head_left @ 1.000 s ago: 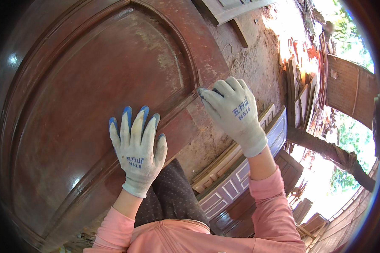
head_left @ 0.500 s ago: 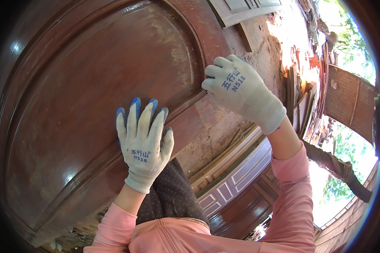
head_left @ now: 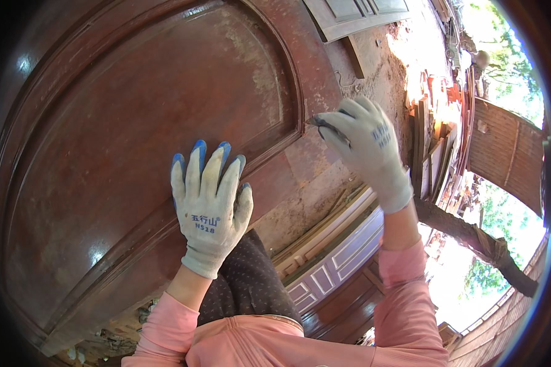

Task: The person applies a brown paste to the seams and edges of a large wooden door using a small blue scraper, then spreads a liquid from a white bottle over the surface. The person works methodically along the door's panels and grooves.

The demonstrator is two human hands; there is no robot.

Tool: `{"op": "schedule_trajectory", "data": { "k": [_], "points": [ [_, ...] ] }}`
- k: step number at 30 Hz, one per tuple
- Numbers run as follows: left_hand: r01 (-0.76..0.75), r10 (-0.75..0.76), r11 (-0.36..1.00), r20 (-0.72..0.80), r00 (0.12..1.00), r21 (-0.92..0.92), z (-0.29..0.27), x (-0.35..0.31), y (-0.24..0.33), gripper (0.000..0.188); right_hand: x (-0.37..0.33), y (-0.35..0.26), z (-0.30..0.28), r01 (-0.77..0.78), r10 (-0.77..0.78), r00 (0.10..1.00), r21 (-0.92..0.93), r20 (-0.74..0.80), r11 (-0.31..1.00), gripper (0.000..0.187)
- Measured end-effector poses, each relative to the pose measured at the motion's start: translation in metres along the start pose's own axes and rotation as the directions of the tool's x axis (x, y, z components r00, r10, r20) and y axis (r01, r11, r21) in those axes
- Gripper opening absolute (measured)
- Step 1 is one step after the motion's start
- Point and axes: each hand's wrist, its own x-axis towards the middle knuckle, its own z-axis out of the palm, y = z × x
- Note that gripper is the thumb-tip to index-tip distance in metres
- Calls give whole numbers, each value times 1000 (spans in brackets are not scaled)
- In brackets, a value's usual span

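Your left hand stays palm-down, fingers loosely spread, on brown door. Your right hand, knuckles-up half second ago, now rolls back, thumb side showing, fingers pinching dark pointed piece, too blurred to identify. Its tip sits just beside corner of moulding, so work centres there. Door fills left side; purplish panelled door shows beyond your lap, right.

Strong daylight pours in from the right—blowing out the gaps around the foliage. Glare spots dot the brown door; right hand slightly blurred, edges bent—corners black.
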Motion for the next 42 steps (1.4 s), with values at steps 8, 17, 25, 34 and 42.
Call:
{"op": "schedule_trajectory", "data": {
  "k": [8, 17, 25, 34, 42],
  "points": [
    [-7, 7, 999, -5, 1000, 45, -1, 1, 1, 35, -63, -42, 79, -325, 456, 804, 361, -382, 874, 29],
    [-13, 10, 998, 51, 999, 56, -1, -1, 0, 37, -69, -50, 122, -255, 364, 801, 280, -475, 925, 20],
    [-17, 13, 996, 43, 999, 88, 0, 1, 0, 36, -75, -46, 104, -237, 306, 878, 221, -368, 946, 15],
    [-15, 11, 993, 32, 999, 116, 0, 1, 2, 35, -69, -42, 79, -260, 285, 926, 127, -249, 957, 14],
    [-19, 16, 993, 18, 1000, 119, -1, 2, 2, 36, -73, -33, 69, -353, 747, 642, 932, 175, 85, 23]
  ]
}}
